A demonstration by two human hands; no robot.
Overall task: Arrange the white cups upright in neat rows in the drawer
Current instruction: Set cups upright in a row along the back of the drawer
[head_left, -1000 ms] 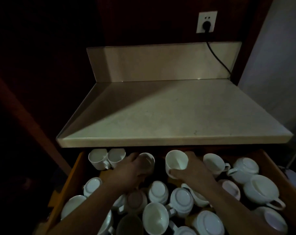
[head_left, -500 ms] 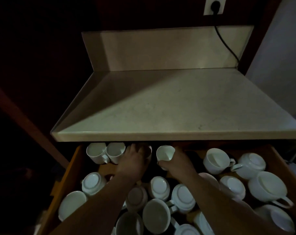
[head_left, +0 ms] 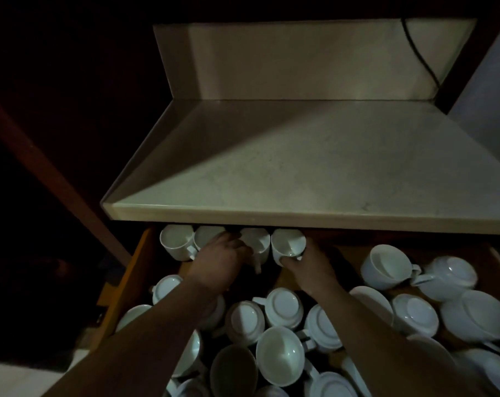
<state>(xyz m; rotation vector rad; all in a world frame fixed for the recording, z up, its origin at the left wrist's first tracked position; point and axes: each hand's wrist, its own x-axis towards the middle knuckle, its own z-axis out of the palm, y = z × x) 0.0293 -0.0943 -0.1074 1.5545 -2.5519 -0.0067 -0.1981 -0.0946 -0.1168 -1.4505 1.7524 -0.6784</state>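
An open wooden drawer (head_left: 134, 270) holds many white cups. Along its back edge, under the counter lip, stand upright cups in a row: one at the far left (head_left: 176, 242), a second (head_left: 207, 239) partly behind my left hand, a third (head_left: 256, 242) and a fourth (head_left: 288, 244). My left hand (head_left: 218, 262) grips the third cup from the left side. My right hand (head_left: 307, 266) holds the fourth cup from below and right, setting it beside the third. Several cups lie upside down or tilted in the front of the drawer (head_left: 283, 306).
A pale stone counter (head_left: 314, 173) overhangs the drawer's back, close above the cup row. More upright and overturned cups (head_left: 386, 266) crowd the drawer's right side. A black cable (head_left: 420, 50) runs down the backsplash at the right. The surroundings on the left are dark.
Both hands have moved toward the drawer's back, carrying one cup each. The two cups now stand side by side, extending the back row to the right.
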